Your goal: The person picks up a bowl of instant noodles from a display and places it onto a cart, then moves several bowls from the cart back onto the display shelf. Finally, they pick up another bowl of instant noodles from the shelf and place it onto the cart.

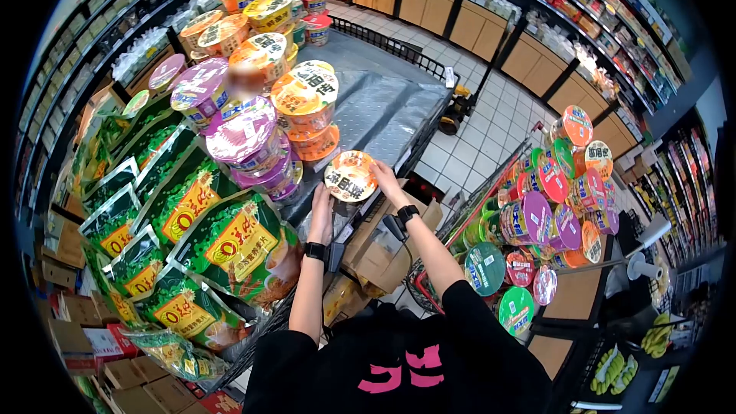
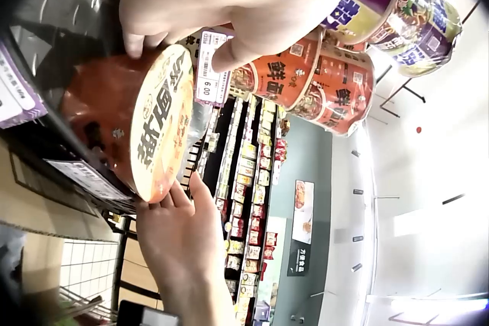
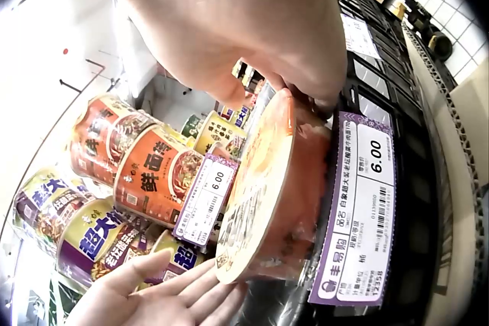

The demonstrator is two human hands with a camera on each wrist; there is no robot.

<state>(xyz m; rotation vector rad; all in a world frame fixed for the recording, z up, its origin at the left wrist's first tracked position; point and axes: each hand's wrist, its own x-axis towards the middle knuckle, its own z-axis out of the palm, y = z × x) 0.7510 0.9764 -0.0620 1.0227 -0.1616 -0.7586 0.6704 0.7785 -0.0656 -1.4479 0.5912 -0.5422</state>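
The right hand (image 1: 386, 182) grips the side of a round orange noodle cup with a printed paper lid (image 1: 350, 176); the left hand (image 1: 320, 218) has its fingers almost straight, at the cup's other side. This cup is at the edge of the grey ribbed platform (image 1: 383, 100), outside the stacks. Beside it, orange cups (image 1: 305, 96) and purple cups (image 1: 241, 136) stand piled, while many mixed cups (image 1: 540, 176) remain in the red-edged cart (image 1: 420, 267).

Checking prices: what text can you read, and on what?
"6.00", "12358", "丰易购": large price tag
"6.00": smaller price tag
"鲜面": orange cups
"超大": purple cups
"方便食品": wall sign
Held cup's lid, green bags, other print: too small or blurred.
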